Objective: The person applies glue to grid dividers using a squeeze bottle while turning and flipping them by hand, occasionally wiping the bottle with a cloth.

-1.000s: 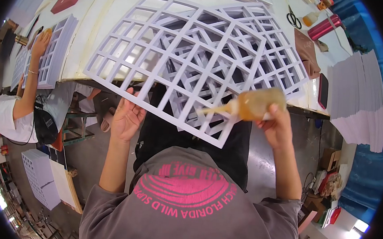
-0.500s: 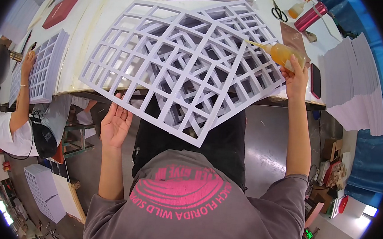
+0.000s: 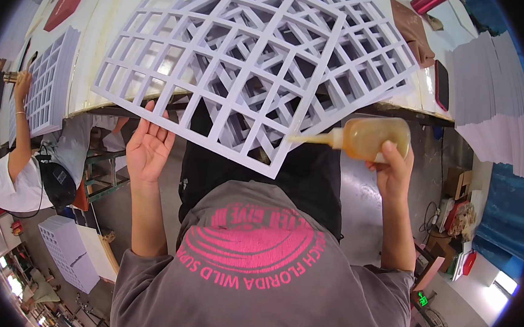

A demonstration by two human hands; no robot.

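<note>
A white lattice frame (image 3: 237, 80) lies on top of other crossed lattice frames (image 3: 367, 55) at the table's front edge, its near corner jutting over my lap. Under its near left edge is my left hand (image 3: 149, 149), palm up with fingers stretched out and their tips at the edge. My right hand (image 3: 393, 169) grips a soft bottle (image 3: 376, 138) of amber liquid, tipped on its side. The bottle's thin nozzle points left, its tip at the right edge of the top frame, close to the near corner.
On the white table (image 3: 110, 25) are a dark red box (image 3: 69, 3), a phone (image 3: 441, 85), a brown cloth (image 3: 412, 31) and a pink-red bottle (image 3: 430, 0). Stacked sheets (image 3: 488, 97) stand right. At left a co-worker's hand (image 3: 22, 86) is by stacked lattices (image 3: 52, 82).
The amber bottle has swung from the near right corner of the frame up to its far right edge, then back down to the near corner. My left hand stays under the near edge.
</note>
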